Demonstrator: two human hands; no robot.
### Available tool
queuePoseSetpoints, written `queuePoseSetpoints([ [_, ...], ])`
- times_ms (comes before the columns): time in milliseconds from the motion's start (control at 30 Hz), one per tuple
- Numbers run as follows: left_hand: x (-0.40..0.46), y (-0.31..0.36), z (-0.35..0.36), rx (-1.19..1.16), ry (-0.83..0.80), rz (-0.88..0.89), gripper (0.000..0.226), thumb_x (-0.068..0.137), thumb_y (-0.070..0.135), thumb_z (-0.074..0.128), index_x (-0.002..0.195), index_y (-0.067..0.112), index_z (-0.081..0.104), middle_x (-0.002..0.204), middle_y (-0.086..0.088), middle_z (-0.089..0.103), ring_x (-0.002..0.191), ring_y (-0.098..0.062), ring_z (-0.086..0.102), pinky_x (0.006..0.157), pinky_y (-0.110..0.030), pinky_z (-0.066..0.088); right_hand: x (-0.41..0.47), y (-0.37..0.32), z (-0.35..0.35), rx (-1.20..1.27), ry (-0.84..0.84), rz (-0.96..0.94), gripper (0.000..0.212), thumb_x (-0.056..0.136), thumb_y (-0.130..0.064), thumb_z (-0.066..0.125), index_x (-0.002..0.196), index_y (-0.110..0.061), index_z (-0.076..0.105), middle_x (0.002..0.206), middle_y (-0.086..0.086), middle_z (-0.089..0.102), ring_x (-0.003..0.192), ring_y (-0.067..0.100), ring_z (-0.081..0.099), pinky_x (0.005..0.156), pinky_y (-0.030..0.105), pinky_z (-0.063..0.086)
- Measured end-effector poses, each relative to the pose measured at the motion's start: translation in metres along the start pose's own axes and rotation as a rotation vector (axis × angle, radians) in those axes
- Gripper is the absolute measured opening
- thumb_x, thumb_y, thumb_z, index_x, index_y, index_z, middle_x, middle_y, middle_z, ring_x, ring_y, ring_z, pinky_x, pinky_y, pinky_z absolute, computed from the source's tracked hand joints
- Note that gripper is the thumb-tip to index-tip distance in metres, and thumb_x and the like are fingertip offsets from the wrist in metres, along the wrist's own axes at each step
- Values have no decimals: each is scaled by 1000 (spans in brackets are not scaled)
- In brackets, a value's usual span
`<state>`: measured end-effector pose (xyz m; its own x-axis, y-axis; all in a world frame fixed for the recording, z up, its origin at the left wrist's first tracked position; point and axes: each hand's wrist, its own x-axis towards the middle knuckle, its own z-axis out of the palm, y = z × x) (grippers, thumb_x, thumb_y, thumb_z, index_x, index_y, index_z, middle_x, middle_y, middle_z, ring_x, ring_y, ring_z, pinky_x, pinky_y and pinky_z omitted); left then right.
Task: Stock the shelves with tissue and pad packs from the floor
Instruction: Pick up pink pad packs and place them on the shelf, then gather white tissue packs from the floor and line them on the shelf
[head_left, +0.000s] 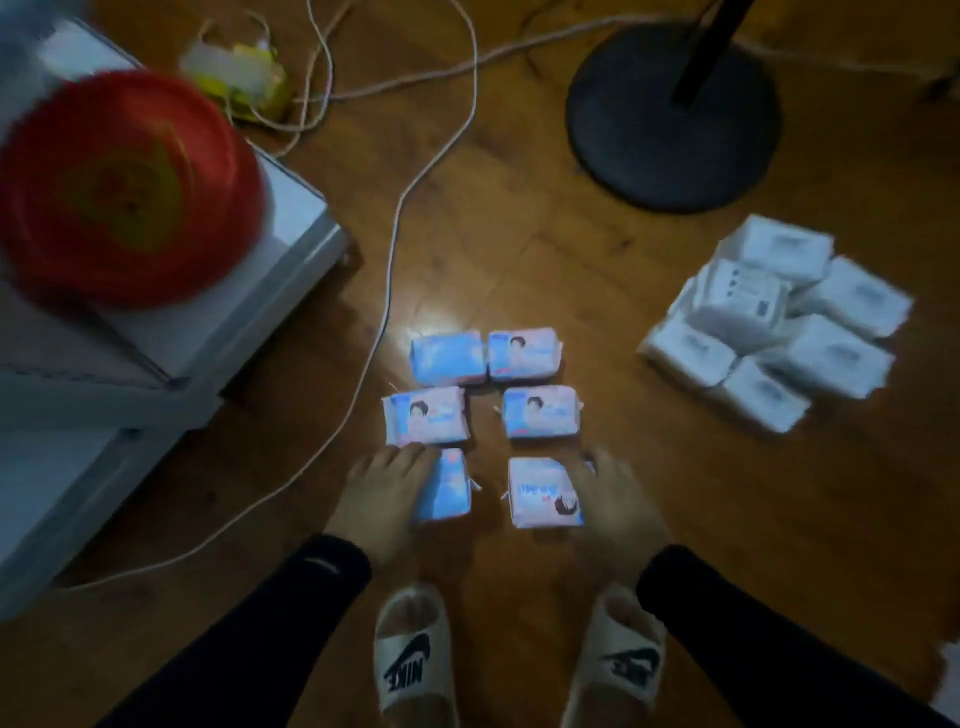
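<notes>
Risk: grabbing two at once. Left hand (387, 496) lying over the near-left pad pack (447, 486), fingers spread across its top; right hand (610, 501) against the right edge of the near-right pad pack (543, 492). Full grip around either: cannot tell, too blurry. Slick wrappers, so likely slips on the lift if only pressed flat.

Trip hazard: white cable (387, 270) looping just left of the packs, between them and the white shelf unit (156, 364). Snag likely with full hands.

Red basin (124, 189) overhanging the shelf unit's top; a bump could tip it.

Count:
- pad packs: 6, two columns by three rows, on the floor
- tissue packs (779, 322): roughly 8 visible, piled on the floor at right, possibly more underneath
- hands: 2
</notes>
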<state>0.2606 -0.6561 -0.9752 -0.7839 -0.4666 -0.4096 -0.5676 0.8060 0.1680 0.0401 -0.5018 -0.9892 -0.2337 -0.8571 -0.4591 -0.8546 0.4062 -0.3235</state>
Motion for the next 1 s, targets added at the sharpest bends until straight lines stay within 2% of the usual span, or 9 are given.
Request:
queuePoseSetpoints([
  [100, 22, -14, 74, 27, 17, -23, 84, 43, 24, 89, 120, 12, 58, 113, -10, 66, 95, -30, 64, 75, -45, 54, 38, 13, 76, -64, 60, -63, 80, 45, -19, 90, 119, -5, 62, 110, 20, 62, 89, 35, 64, 71, 37, 55],
  [333, 31, -22, 135, 81, -31, -122, 60, 71, 13, 70, 128, 11, 55, 132, -21, 54, 111, -42, 53, 88, -56, 47, 68, 14, 131, -138, 15, 23, 93, 47, -30, 90, 129, -3, 55, 119, 23, 61, 105, 40, 61, 85, 48, 53],
  [400, 31, -19, 119, 49, -37, -116, 64, 65, 20, 62, 128, 12, 52, 127, -20, 57, 107, -39, 54, 88, -51, 48, 58, 11, 110, -92, 40, 51, 90, 49, -34, 88, 127, -4, 57, 118, 21, 61, 103, 37, 62, 84, 44, 53],
  [500, 41, -5, 71, 18, -50, -78, 62, 64, 28, 71, 122, 9, 58, 115, -18, 64, 100, -36, 59, 85, -45, 49, 37, 15, 60, -27, 63, 107, 78, 48, -37, 88, 116, -8, 65, 108, 15, 66, 87, 30, 67, 70, 34, 56],
  [567, 57, 13, 31, -3, -23, -49, 52, 69, 35, 59, 114, 9, 64, 105, -15, 67, 92, -35, 63, 78, -44, 53, 21, 25, 23, 27, 104, 140, 66, 49, -33, 88, 107, -10, 67, 102, 15, 67, 81, 30, 68, 65, 34, 56],
  [633, 76, 38, -11, -55, 0, 11, 52, 72, 37, 43, 110, 11, 65, 101, -11, 68, 87, -34, 64, 75, -42, 55, 5, 42, -14, 87, 186, 173, 50, 59, -29, 84, 102, -10, 66, 102, 16, 65, 83, 32, 67, 67, 36, 58],
  [733, 105, 85, -70, -73, 54, 127, 48, 76, 40, 42, 108, 15, 66, 95, -4, 69, 83, -27, 65, 72, -37, 55, -22, 73, -73, 145, 302, 272, 33, 75, -33, 66, 101, -12, 67, 103, 13, 64, 85, 30, 66, 70, 36, 58],
  [867, 146, 147, -127, -55, 59, 256, 47, 75, 45, 44, 107, 18, 65, 92, 1, 68, 82, -24, 65, 70, -35, 54, -56, 131, -131, 135, 383, 358, 41, 85, -42, 48, 107, -12, 66, 106, 9, 63, 87, 26, 66, 71, 33, 57],
  [1000, 191, 207, -152, -21, -19, 309, 56, 76, 48, 47, 120, 16, 60, 107, -4, 64, 99, -29, 60, 85, -39, 48, -75, 198, -160, 173, 286, 461, 48, 90, -41, 55, 130, -15, 52, 130, 6, 50, 116, 25, 52, 97, 36, 45],
])
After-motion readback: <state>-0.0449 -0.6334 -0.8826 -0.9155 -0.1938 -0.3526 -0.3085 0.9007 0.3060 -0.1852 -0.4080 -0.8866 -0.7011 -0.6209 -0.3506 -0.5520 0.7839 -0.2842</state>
